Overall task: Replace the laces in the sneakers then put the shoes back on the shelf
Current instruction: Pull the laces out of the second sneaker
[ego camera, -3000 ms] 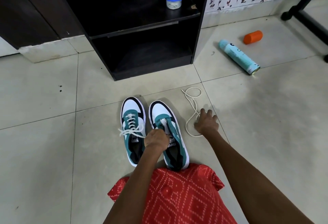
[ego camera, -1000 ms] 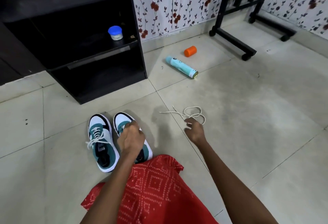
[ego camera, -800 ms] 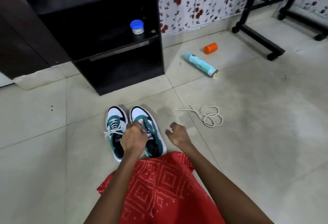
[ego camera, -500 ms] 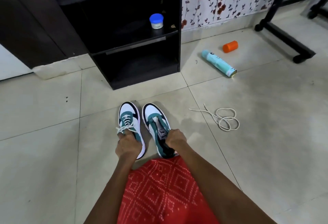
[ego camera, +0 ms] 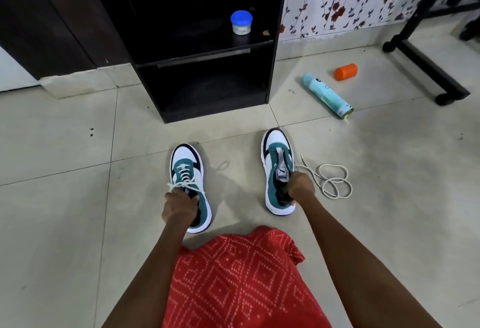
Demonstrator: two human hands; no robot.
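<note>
Two white, teal and black sneakers are in front of me above the tiled floor. My left hand (ego camera: 179,207) grips the heel opening of the laced sneaker (ego camera: 187,171). My right hand (ego camera: 300,188) grips the collar of the unlaced sneaker (ego camera: 276,156), which is held apart to the right. A loose white lace (ego camera: 331,179) lies coiled on the floor just right of that shoe. The black shelf unit (ego camera: 205,49) stands ahead, its lower compartment open.
A blue-lidded white jar (ego camera: 241,22) sits on the upper shelf board. A teal spray can (ego camera: 326,95) and an orange cap (ego camera: 345,71) lie on the floor to the right. A black wheeled stand (ego camera: 426,62) is at far right. My red patterned garment (ego camera: 239,281) covers my lap.
My right hand left the loose lace on the floor and took the unlaced sneaker. My left hand shifted to the laced sneaker. The two shoes have moved apart.
</note>
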